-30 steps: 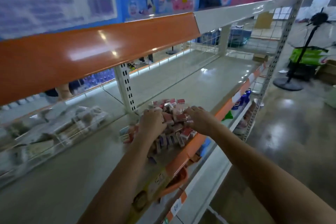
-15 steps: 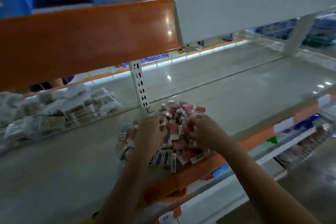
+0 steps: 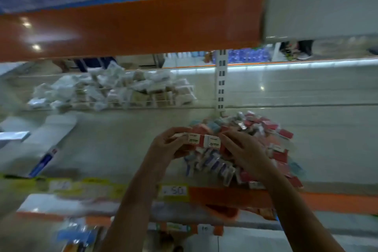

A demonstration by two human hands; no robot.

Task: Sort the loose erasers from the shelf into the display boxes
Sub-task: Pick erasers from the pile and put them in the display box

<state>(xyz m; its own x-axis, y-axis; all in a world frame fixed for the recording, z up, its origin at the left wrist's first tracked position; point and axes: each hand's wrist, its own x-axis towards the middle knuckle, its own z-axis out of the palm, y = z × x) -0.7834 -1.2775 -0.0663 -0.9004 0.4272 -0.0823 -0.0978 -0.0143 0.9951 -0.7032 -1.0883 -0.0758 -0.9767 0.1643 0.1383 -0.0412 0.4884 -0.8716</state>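
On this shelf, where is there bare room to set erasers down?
Bare shelf lies left of the left hand, between the flat carton and the eraser pile. More lies right of the pile, past the upright. Crowded: the pile, and the wire bin.

Orange-edged shop shelving (image 3: 131, 26), seemingly fluorescent-lit

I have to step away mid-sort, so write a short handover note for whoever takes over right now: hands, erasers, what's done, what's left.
Left hand and right hand together grip a short row of erasers, held just above the shelf.
The loose eraser pile lies on the shelf under and to the right of the hands.
A flat white carton lies to the left; no filled display box is visible.
Done: one handful gathered. Left: box it, then sort nearly the whole pile.
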